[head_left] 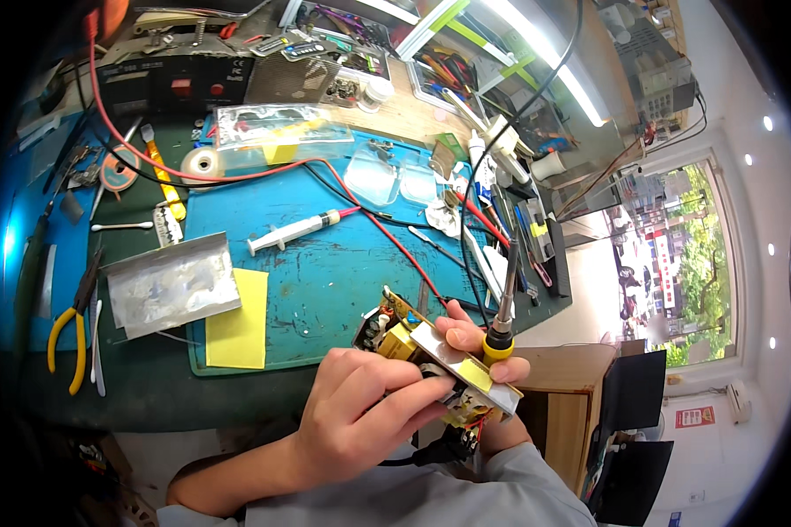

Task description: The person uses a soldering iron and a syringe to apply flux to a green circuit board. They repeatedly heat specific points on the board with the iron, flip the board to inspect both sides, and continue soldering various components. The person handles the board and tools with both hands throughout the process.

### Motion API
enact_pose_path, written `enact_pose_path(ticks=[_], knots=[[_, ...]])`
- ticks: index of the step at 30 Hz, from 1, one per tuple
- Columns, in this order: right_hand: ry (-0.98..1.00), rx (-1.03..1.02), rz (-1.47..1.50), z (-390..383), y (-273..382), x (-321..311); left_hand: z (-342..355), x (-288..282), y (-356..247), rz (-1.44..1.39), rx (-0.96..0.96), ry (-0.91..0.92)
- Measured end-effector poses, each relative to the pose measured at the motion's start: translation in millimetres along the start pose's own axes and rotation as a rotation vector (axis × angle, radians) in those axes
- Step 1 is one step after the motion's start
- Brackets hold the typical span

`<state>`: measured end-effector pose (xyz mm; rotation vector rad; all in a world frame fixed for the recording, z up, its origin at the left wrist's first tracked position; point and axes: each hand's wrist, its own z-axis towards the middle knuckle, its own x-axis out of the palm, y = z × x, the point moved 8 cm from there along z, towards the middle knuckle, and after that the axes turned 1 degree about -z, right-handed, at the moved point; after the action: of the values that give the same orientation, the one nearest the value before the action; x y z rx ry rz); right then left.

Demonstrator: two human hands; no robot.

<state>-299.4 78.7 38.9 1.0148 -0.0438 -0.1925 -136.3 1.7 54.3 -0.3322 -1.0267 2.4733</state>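
Close to my body, a power supply circuit board (397, 342) with a metal plate along it is held tilted between my two hands. My left hand (351, 404) is closed on its near side, the fingertips pressed among the components. My right hand (466, 338) grips the far right side of the board. Between that hand's fingers stands a soldering iron (498, 341) with a yellow collar, its metal barrel pointing up and away. Part of the iron's handle is hidden. A black cable (428, 454) hangs below the board.
Left of the blue mat (325, 272) lie a bent metal cover (174, 285), a yellow paper (237, 321) and yellow-handled pliers (68, 347). A syringe (294, 232) lies mid-mat. A red lead (382, 230) crosses the bench. Tools (523, 233) crowd the right edge.
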Motion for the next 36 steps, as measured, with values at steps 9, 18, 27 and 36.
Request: enact_pose_path(ticks=[9, 18, 27, 36], knots=[[-0.030, 0.231, 0.371, -2, -5, -3, 3, 6, 1, 0.017, 0.037, 0.036], [0.033, 0.365, 0.460, -14, -13, -9, -6, 4, -7, 0.207, 0.157, -0.022], [0.063, 0.038, -0.089, -21, -7, -12, -6, 8, -7, 0.257, 0.211, -0.061], [0.000, 0.017, -0.104, 3, 5, 7, -7, 10, -12, 0.337, 0.296, -0.101]])
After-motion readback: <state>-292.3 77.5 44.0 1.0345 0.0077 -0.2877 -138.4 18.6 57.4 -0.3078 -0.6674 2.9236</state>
